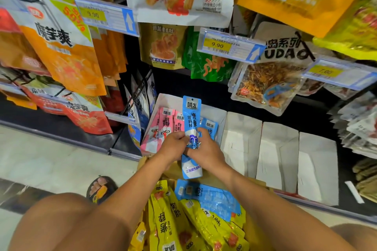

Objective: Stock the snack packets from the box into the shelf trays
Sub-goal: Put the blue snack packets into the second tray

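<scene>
Snack packet: a long blue packet (191, 116) is held upright over the leftmost shelf tray, its top end pointing at the back of the shelf. Blue wrapper shows both above and below the hands; whether this is one packet or several, I cannot tell.
Left hand: the left hand (173, 144) pinches the packet's left edge at mid-height, fingers curled onto it.
Right hand: the right hand (206, 149) grips the same packet from the right, fingers wrapped round its edge, touching the left hand's fingertips.
Leftmost tray: a white card tray (214, 113) holds pink packets (163, 126) standing on its left side and another blue packet (210, 128) on its right, just behind the right hand.
Other trays: white card trays (279, 149) stand in a row to the right.
Box: a brown carton (216, 179) sits below the forearms, holding yellow packets (169, 214) with loose blue packets (214, 195) lying on top.
Above: hanging snack bags and price tags (217, 46) marked 9.90.
Floor: a pale floor (51, 159) with a sandalled foot (101, 188) at the left.
</scene>
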Available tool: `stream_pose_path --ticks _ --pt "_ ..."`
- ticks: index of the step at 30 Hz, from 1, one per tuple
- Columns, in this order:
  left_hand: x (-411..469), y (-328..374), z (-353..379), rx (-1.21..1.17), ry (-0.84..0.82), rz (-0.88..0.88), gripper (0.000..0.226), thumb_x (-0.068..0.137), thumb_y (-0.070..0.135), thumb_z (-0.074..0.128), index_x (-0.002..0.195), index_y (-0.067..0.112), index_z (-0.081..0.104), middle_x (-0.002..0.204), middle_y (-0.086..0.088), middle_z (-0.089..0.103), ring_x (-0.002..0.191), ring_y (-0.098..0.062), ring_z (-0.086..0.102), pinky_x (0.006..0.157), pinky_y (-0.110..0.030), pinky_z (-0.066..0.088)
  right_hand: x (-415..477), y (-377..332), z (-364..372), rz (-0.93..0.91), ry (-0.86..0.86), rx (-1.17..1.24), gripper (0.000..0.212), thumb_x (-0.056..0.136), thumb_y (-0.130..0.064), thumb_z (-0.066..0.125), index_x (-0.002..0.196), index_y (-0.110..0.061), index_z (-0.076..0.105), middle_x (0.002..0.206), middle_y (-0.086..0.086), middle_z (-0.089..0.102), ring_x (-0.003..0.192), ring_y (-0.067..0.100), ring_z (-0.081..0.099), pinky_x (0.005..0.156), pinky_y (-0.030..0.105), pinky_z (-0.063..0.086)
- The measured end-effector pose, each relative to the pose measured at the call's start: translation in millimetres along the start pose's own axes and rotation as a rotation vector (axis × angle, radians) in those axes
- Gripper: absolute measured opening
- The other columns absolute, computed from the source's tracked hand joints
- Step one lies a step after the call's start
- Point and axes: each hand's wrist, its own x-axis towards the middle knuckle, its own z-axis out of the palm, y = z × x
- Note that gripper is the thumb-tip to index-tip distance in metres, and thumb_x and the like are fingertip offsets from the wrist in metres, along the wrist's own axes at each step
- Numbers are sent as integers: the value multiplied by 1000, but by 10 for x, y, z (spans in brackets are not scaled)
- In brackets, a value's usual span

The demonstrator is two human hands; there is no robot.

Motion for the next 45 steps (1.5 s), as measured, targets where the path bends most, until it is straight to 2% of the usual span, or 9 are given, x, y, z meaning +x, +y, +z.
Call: stream_pose_path --ticks 4,7,10,16,21,23,26,35,45 --pt "11 5 -24 54 -29 37 27 108 36 49 111 24 73 114 -9 76 103 -23 72 90 -41 58 151 49 -7 14 -28 59 72 72 -52 77 132 -39 41 103 -14 70 87 10 69 77 39 60" --pt "3 -91 -113 396 -10 194 43 109 46 39 144 27 56 145 1 59 126 -13 56 102 -31 43 366 135 -87 69 7 63 74 73 -56 76 134 -41 38 98 -11 70 79 12 69 70 38 61" --pt "-9 -330 -249 879 21 228 54 109 53 30 160 34 31 166 0 33 154 -24 26 122 -44 26 600 264 -170 170 42 -8 80 69 -69 72 135 -45 34 106 -6 70 84 20 70 72 42 62" --pt "-43 -712 -366 1359 -241 34 61 105 65 20 161 49 3 172 4 -9 158 -27 -15 127 -56 1 958 558 -39 292 9 -215 87 78 -64 66 151 -35 26 125 2 66 105 29 66 85 44 58" --pt "-72 -733 -352 1451 -296 -1 65 103 69 20 161 48 1 171 3 -16 157 -30 -19 127 -56 -2 1122 751 164 327 -4 -270 85 87 -54 65 155 -27 23 118 4 66 93 25 62 73 33 50" --pt "-68 -713 -341 1454 -309 -8 66 102 70 18 161 47 -1 171 3 -17 156 -31 -20 127 -56 -2 1163 789 229 345 -5 -292 86 89 -52 65 157 -24 20 124 7 64 101 27 62 72 32 45" --pt "-67 -708 -333 1460 -322 -23 68 101 72 15 161 46 -2 170 3 -19 156 -30 -22 126 -56 -3 1242 868 339 374 -5 -305 87 89 -52 65 157 -23 20 127 9 63 108 30 63 73 34 50" --pt "-23 -771 -324 1456 -334 -79 71 99 75 17 160 48 -6 169 5 -23 154 -29 -26 126 -56 -6 1331 1058 564 409 -21 -295 87 82 -54 71 151 -27 23 121 14 57 95 28 64 76 41 60" --pt "-51 -711 -312 1458 -335 -86 69 101 72 20 161 47 -3 170 4 -21 156 -30 -23 126 -57 -5 1230 984 472 347 -61 -334 89 83 -50 75 152 -22 28 147 16 37 130 34 49 97 48 54"
